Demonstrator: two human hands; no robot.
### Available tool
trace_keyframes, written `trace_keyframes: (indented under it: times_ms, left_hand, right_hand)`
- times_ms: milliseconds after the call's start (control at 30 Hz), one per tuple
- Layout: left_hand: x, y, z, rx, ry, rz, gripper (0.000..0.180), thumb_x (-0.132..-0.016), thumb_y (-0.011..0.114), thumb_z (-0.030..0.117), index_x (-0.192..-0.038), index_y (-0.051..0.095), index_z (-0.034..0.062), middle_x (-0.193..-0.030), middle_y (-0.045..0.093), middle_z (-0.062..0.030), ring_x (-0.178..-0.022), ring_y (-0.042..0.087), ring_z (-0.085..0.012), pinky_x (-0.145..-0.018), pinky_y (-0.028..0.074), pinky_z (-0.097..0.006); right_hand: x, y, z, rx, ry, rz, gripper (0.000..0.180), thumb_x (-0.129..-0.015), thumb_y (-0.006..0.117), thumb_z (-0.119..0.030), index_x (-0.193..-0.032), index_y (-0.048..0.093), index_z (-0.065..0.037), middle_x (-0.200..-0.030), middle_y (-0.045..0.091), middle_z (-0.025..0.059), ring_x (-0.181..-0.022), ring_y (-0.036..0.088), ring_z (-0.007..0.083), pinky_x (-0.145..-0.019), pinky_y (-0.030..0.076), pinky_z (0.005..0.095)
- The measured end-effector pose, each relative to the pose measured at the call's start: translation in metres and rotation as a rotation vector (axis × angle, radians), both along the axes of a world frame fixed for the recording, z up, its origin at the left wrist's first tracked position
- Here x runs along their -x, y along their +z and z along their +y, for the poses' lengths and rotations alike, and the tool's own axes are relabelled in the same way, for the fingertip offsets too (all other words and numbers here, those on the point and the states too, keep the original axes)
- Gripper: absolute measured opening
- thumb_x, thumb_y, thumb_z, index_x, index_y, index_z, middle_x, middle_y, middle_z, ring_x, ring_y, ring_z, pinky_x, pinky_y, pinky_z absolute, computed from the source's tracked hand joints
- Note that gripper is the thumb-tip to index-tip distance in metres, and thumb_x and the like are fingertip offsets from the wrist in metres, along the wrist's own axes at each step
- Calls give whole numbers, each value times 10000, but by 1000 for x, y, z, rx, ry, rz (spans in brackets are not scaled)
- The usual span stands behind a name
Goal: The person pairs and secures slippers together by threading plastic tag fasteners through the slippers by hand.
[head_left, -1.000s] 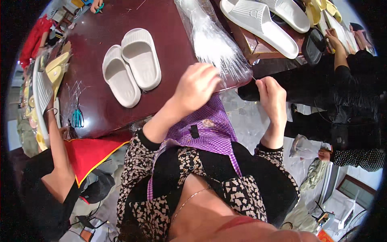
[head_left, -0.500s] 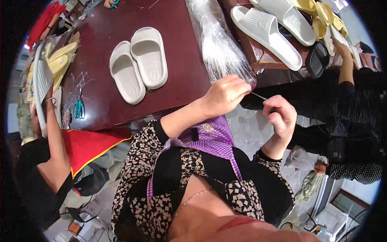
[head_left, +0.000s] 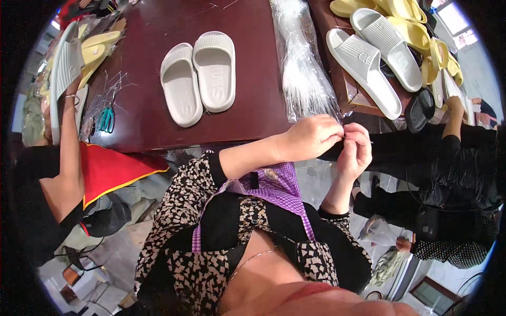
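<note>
Both of my hands are raised in front of my apron at the table's near edge, fingertips almost touching. My left hand [head_left: 312,139] is closed in a pinch, and my right hand [head_left: 357,151] pinches close beside it. Between them is a thin strand [head_left: 343,136], mostly hidden by the fingers. Just beyond lies a clear plastic bag of white strands [head_left: 307,79], its near end close to my left hand. A pair of pale grey slide sandals [head_left: 215,73] rests side by side on the table, toes away from me, untouched.
On the dark red table [head_left: 142,121] lie teal-handled scissors [head_left: 106,120] and loose strands. At right, light grey slides [head_left: 363,73] and yellow slides [head_left: 411,32] sit on a brown surface. At left, another person's hand holds a grey slide [head_left: 66,79]. A person in black is at right.
My hands have come together, the right one moving left toward the other, so less of the strand shows between them. The whole view has shifted slightly.
</note>
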State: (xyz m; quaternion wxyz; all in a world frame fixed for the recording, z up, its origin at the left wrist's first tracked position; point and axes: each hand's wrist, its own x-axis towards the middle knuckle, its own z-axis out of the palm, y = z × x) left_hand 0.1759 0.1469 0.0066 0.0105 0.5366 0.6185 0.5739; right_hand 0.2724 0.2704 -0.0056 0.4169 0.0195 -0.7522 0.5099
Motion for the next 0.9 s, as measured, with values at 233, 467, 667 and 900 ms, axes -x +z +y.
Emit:
trace_keyframes:
  times_ms: [233, 467, 667, 900]
  left_hand:
    - [63, -10, 14, 354, 289, 547, 552, -754, 684, 259, -1212, 466, 41, -1338, 400, -142, -1238, 366, -338, -1018, 282, -514]
    - [96, -37, 14, 751, 260, 459, 843, -764, 608, 511, -1365, 305, 4, -1458, 255, -157, -1367, 170, -349, -1078, 154, -541]
    - [93, -42, 13, 741, 258, 456, 856, -769, 586, 530, -1380, 289, 10, -1464, 247, -161, -1372, 156, -349, -1086, 131, -534]
    - [98, -38, 8, 645, 198, 425, 788, -793, 581, 491, -1363, 328, 9, -1453, 263, -177, -1364, 173, -351, -1084, 125, -525]
  right_hand:
    - [-9, 10, 9, 384, 311, 215, 75, -870, 461, -8, -921, 515, -16, -706, 536, 84, -715, 539, 205, -822, 452, 421]
    - [-47, 24, 22, 513, 271, 128, 140, -805, 425, 68, -894, 508, -3, -611, 434, 31, -473, 360, 104, -450, 346, 281]
    - [-112, 75, 66, 270, 438, 478, 73, -797, 508, 25, -842, 495, -32, -570, 390, -34, -416, 299, 54, -380, 221, 213]
    - [-133, 99, 71, 512, 633, 711, 122, -771, 594, -7, -799, 497, -77, -563, 435, -40, -378, 309, 39, -379, 255, 207]
